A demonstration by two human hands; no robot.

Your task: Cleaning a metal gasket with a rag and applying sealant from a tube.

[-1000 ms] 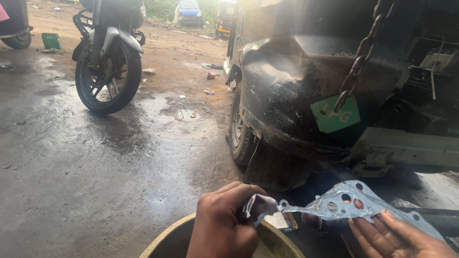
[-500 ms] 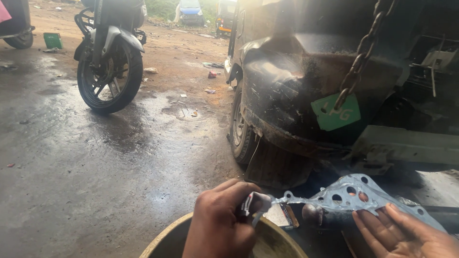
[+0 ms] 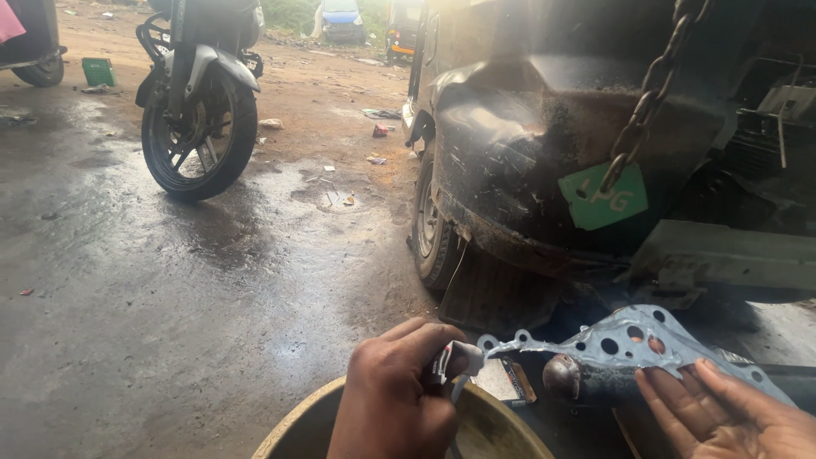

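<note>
**Gasket in hand, tube at its tip**

Biggest first: dark, dented vehicle body point(image 3: 544, 161) fills the right half, rusty along the lower edge, green sticker point(image 3: 602, 197) on it, its wheel point(image 3: 433, 229) on the wet ground. A chain point(image 3: 646, 102) hangs down in front of the sticker. Motorcycle point(image 3: 200, 93) parked upper left, front wheel toward me, well apart from my hands. Concrete floor point(image 3: 170, 323) wet and dark.

Bottom centre: round tan bowl point(image 3: 297, 421), only the rim shows, under my left hand.

Thin metal gasket point(image 3: 633, 340), grey, many holes, lies flat across the bottom right, above a dark rounded part point(image 3: 586, 378). It runs from my right palm out to a narrow tip near my left hand.

My right hand point(image 3: 735, 416): open, palm up, fingers spread, fingertips under the gasket's near edge. Supporting, not clamping.

My left hand point(image 3: 399, 395): fist closed around a small squeeze tube point(image 3: 450, 361), white with red, nozzle end touching or just beside the gasket's tip; cannot tell which.

A small dark flat item point(image 3: 518, 382) lies just below that tip, too small to identify.
</note>
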